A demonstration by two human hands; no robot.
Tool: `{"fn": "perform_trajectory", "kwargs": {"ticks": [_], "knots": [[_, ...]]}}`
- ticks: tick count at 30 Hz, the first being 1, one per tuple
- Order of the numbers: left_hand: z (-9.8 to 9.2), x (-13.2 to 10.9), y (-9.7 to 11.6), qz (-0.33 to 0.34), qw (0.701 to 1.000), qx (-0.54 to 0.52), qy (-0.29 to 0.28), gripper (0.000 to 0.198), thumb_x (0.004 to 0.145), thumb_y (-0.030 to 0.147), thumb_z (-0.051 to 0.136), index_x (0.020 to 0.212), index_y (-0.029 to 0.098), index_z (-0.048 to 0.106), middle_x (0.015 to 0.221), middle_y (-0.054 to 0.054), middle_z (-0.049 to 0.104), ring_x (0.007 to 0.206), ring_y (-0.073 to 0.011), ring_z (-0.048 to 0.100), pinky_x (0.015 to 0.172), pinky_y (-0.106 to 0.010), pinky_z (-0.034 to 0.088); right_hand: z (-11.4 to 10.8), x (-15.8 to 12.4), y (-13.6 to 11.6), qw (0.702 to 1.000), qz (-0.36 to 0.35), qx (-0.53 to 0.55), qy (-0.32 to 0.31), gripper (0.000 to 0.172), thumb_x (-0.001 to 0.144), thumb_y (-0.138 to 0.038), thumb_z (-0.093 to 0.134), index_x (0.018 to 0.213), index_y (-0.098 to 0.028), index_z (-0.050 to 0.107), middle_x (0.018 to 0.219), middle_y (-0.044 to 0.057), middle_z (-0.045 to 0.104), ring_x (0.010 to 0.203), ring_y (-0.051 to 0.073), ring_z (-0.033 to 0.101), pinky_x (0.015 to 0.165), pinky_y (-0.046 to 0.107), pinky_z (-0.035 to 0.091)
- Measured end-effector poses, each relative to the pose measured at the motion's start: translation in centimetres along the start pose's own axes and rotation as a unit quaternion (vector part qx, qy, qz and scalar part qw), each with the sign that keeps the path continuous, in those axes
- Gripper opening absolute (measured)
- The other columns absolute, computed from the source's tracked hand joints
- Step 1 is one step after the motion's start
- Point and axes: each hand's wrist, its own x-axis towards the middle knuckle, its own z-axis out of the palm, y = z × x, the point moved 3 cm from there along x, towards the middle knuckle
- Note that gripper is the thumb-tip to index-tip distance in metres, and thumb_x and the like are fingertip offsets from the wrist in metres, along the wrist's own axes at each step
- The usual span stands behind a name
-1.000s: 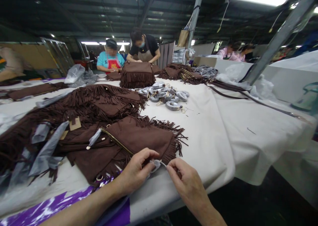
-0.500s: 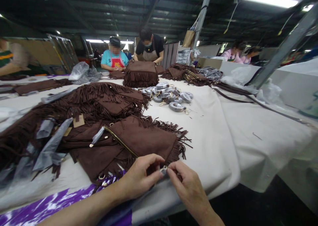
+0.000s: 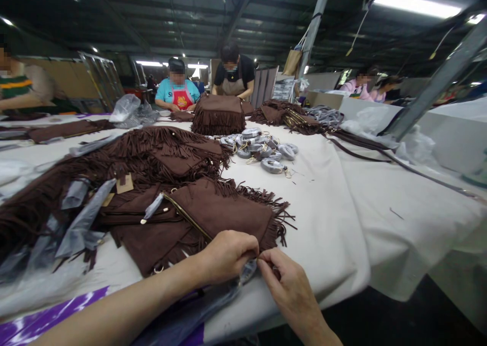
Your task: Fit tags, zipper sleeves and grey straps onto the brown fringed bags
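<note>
The left hand (image 3: 228, 257) is curled into a loose fist, and the right hand (image 3: 289, 290) has thumb and forefinger pressed together. The two meet fingertip to fingertip, both pinching a bit of grey plastic wrap (image 3: 248, 271) at the near edge of the worktop (image 3: 335, 214). What the wrap covers is too small to tell. It sits just in front of a brown fringed bag (image 3: 224, 214), which lies flat with its gold zip running diagonally and its fringe spilling to the right.

Left of that bag a pile of fringed bags (image 3: 152, 150) sprawls across the worktop, mixed with grey plastic sleeves (image 3: 85, 216) and a tan tag (image 3: 124, 183). A purple sheet (image 3: 38, 320) shows at the near left corner beside the left forearm. Farther back, well apart from the hands, is a cluster of coiled straps (image 3: 262, 148) in grey wrap with gold clips. Behind them one upright bag (image 3: 218, 115) stands with its fringe hanging down. Long brown straps (image 3: 365, 150) trail off to the right, and clear plastic bags (image 3: 127, 107) sit at the far left.

A white cloth covers the worktop and hangs over its near and right edges. Two people (image 3: 177, 90) work at the far end, with others at the far right and the left edge. The room is a dark-roofed workshop with a strip light (image 3: 414, 3) and a grey steel post (image 3: 315, 26).
</note>
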Motion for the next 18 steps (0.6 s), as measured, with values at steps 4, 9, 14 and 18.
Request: {"fn": "perform_trajectory", "kwargs": {"ticks": [4,9,14,18], "knots": [[0.2,0.1,0.0,-0.047,0.997,0.053,0.01,0.012,0.085,0.013,0.048,0.09,0.02,0.057,0.075,0.0,0.062,0.064,-0.0153,0.053,0.058,-0.023,0.036,-1.0,0.4,-0.4,0.999,0.002,0.031,0.004,0.021,0.094,-0.031,0.047,0.08,-0.022,0.06,0.072,0.0,0.061,0.065,0.018,0.059,0.059,0.026,0.045],[-1.9,1.5,0.7,-0.017,0.996,-0.008,0.089,0.016,0.092,0.016,0.037,0.087,0.019,0.052,0.079,-0.002,0.059,0.072,-0.0156,0.053,0.067,-0.024,0.04,-3.0,2.0,-1.0,0.997,0.024,0.061,0.034,0.028,0.096,-0.039,0.044,0.089,-0.021,0.064,0.067,-0.001,0.06,0.051,0.015,0.055,0.052,0.027,0.044],[-2.3,2.9,1.5,-0.002,0.991,-0.068,0.116,0.013,0.089,0.016,0.042,0.081,0.018,0.052,0.075,-0.001,0.057,0.069,-0.014,0.051,0.065,-0.024,0.039,-2.8,3.6,-1.0,0.996,0.015,0.091,-0.019,0.023,0.092,-0.037,0.052,0.079,-0.021,0.062,0.07,0.0,0.057,0.063,0.016,0.053,0.057,0.026,0.042],[-1.4,2.6,0.7,-0.058,0.975,-0.146,0.154,0.014,0.085,0.013,0.043,0.081,0.016,0.056,0.073,0.0,0.059,0.069,-0.013,0.052,0.064,-0.023,0.04,-2.2,3.9,0.3,0.974,0.099,0.199,-0.034,0.028,0.089,-0.046,0.057,0.079,-0.021,0.06,0.064,-0.004,0.051,0.054,0.013,0.048,0.052,0.024,0.039]]}}
